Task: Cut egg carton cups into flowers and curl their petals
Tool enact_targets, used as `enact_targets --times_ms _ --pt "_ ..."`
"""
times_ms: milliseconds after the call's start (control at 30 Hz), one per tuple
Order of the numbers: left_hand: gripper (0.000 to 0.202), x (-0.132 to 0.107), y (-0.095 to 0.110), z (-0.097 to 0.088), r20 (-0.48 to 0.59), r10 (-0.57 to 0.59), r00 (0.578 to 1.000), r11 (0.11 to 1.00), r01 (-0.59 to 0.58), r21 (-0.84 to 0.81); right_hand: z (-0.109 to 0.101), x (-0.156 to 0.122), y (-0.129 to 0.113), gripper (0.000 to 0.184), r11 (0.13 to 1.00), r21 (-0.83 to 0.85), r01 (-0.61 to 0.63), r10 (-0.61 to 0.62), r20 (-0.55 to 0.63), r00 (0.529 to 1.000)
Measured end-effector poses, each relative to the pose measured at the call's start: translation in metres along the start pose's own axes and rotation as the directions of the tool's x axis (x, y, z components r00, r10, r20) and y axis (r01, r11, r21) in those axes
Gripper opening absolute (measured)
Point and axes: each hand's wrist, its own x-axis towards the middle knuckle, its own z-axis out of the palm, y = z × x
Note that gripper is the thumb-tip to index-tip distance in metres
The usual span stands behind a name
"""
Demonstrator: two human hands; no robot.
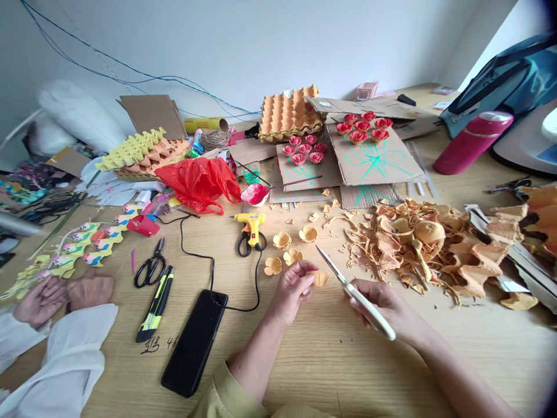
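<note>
My left hand (290, 295) pinches a small orange egg-carton piece (322, 279) between thumb and fingers. In my right hand (391, 313) is a pair of scissors with pale handles (369, 313); the blades (331, 265) point up and left, just beyond the carton piece and apart from it. Several petal-shaped carton cups (272, 266) lie close above my left hand. A yellow glue gun (251, 223) rests behind them, its black cord looping left. To the right of the blades spreads a heap of torn carton scraps (463, 255).
At left, another person's hands (90, 289) rest beside painted carton pieces (96, 257). Black scissors (150, 266), a utility knife (155, 305) and a phone (194, 342) lie between us. Red paper flowers (358, 137) stand on cardboard behind. A pink bottle (473, 143) leans at right.
</note>
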Motion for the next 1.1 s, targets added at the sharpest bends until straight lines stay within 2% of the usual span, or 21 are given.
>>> enact_targets --times_ms 67,133,200,267,367,433,533,567,633,700,767,867,1100 --pt "0.036 -0.001 0.001 -0.001 0.083 -0.041 0.996 0.999 0.043 -0.024 -0.003 -0.002 0.002 0.051 0.971 0.215 -0.105 0.076 0.14 0.987" --pt "0.043 -0.003 0.001 -0.003 0.159 -0.083 0.984 0.994 0.093 -0.055 -0.005 -0.004 0.004 0.053 0.937 0.31 -0.162 0.093 0.225 0.97" --pt "0.04 -0.004 -0.001 -0.004 0.197 -0.116 0.973 0.989 0.133 -0.072 -0.006 -0.005 0.004 0.055 0.918 0.35 -0.186 0.093 0.265 0.96" --pt "0.036 -0.004 -0.003 -0.003 0.203 -0.141 0.969 0.987 0.154 -0.049 -0.005 -0.004 0.003 0.059 0.915 0.358 -0.185 0.099 0.245 0.964" --pt "0.036 -0.003 -0.005 0.0 0.145 -0.121 0.982 0.993 0.117 0.034 -0.003 0.001 0.003 0.06 0.929 0.35 -0.119 0.078 0.128 0.989" --pt "0.032 -0.002 -0.005 0.002 0.064 -0.08 0.995 0.994 0.075 0.076 -0.001 0.003 0.002 0.055 0.964 0.263 -0.032 0.03 0.009 0.999" --pt "0.035 -0.001 -0.006 0.004 -0.055 -0.024 0.998 0.995 0.029 0.096 0.001 0.003 0.001 0.041 0.988 -0.114 0.102 -0.119 -0.15 0.981" --pt "0.038 -0.001 -0.006 0.005 -0.081 -0.011 0.997 0.996 0.019 0.091 0.001 0.002 0.0 0.036 0.956 -0.266 0.124 -0.173 -0.169 0.97" --pt "0.041 0.0 -0.006 0.005 -0.112 0.007 0.994 0.997 0.001 0.076 0.002 0.001 0.0 0.03 0.835 -0.531 0.148 -0.267 -0.156 0.951" --pt "0.042 0.0 -0.005 0.005 -0.128 0.017 0.992 0.998 -0.009 0.062 0.001 0.0 0.0 0.025 0.696 -0.696 0.177 -0.347 -0.111 0.931" --pt "0.042 0.0 -0.004 0.005 -0.137 0.028 0.99 0.999 -0.021 0.05 0.0 0.001 0.002 0.02 0.585 -0.783 0.209 -0.407 -0.062 0.911" --pt "0.042 -0.001 -0.003 0.006 -0.134 0.036 0.99 0.999 -0.031 0.035 -0.002 0.002 0.004 0.015 0.49 -0.846 0.209 -0.436 -0.03 0.9" --pt "0.041 -0.001 -0.001 0.006 -0.11 0.051 0.993 0.998 -0.047 0.041 -0.004 0.002 0.002 0.014 0.414 -0.893 0.178 -0.427 -0.018 0.904"
